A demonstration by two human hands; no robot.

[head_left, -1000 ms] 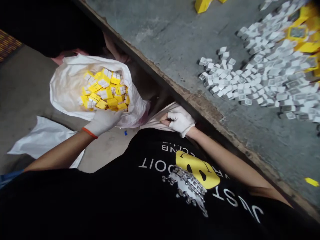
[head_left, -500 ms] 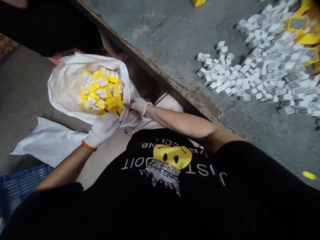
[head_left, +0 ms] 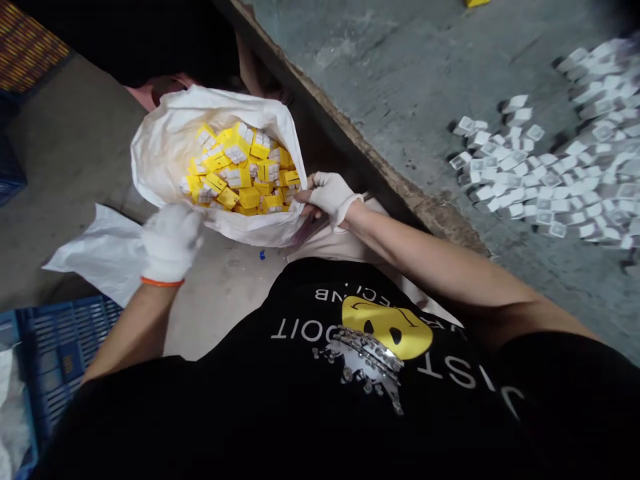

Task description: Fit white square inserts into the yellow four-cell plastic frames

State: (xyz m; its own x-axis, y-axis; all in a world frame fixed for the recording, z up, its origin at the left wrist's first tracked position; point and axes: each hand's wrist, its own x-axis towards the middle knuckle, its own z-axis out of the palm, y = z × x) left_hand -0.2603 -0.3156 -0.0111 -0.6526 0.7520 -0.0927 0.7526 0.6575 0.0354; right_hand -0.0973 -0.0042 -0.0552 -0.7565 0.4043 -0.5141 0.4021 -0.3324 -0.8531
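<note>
A white woven sack (head_left: 160, 160) stands with its mouth spread wide. Inside it lies a heap of small yellow-and-white blocks (head_left: 250, 197). My right hand (head_left: 330, 197), in a white glove with bare fingertips showing, pinches the sack's rim on the right side. My left hand (head_left: 173, 241), in a white glove with an orange cuff, is at the near left part of the rim. Its fingers are curled away and blurred, so whether they grip the rim is unclear.
A raised concrete ledge (head_left: 400, 87) runs along the right, with many small whitish cubes (head_left: 550, 193) spread on it. Blue crates (head_left: 65, 360) stand at lower left beside a flat white sheet (head_left: 100, 257). Another person in dark clothing (head_left: 165, 40) is beyond the sack.
My left hand has moved left along the near rim of the sack. My right hand still holds the right rim. The whole view has shifted, moving the sack rightward in the picture.
</note>
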